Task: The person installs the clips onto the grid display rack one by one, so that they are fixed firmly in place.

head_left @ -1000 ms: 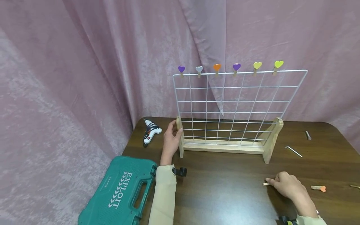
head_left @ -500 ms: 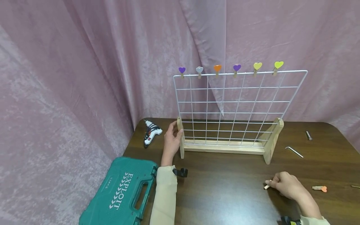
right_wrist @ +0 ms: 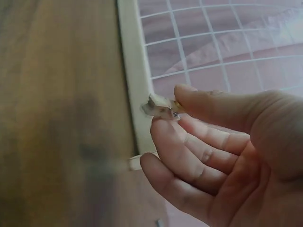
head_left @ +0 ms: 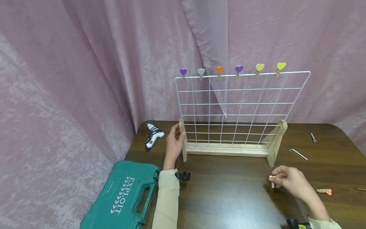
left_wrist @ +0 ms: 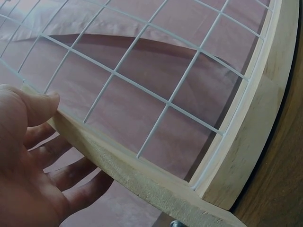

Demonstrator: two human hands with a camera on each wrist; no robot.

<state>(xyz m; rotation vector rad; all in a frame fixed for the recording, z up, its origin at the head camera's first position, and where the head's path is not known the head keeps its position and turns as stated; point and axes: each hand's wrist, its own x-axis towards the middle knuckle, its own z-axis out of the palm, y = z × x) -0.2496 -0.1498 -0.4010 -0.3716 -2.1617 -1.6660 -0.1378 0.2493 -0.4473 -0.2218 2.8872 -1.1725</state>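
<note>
A white wire grid rack stands upright in a pale wooden base (head_left: 227,150). My left hand (head_left: 173,146) grips the left wooden side piece (left_wrist: 118,163), its thumb on the near face and fingers behind. Between thumb and fingertips of my right hand (head_left: 294,183) is a small wooden clothespin (head_left: 273,183), pinched above the table; in the right wrist view its metal spring shows. Along the grid's top wire sit several heart clothespins, from a purple one (head_left: 183,72) at left to a bright yellow one (head_left: 281,66) at right.
An orange heart clothespin (head_left: 324,191) lies right of my right hand. Farther back are a hex key (head_left: 298,154) and a metal bolt (head_left: 313,137). A glue gun (head_left: 153,136) and green toolcase (head_left: 120,194) lie at left. A pink curtain (head_left: 160,63) hangs behind.
My right hand has picked the clothespin up off the table and turned it to point downward, rising slightly. My left hand has stayed on the rack's side piece.
</note>
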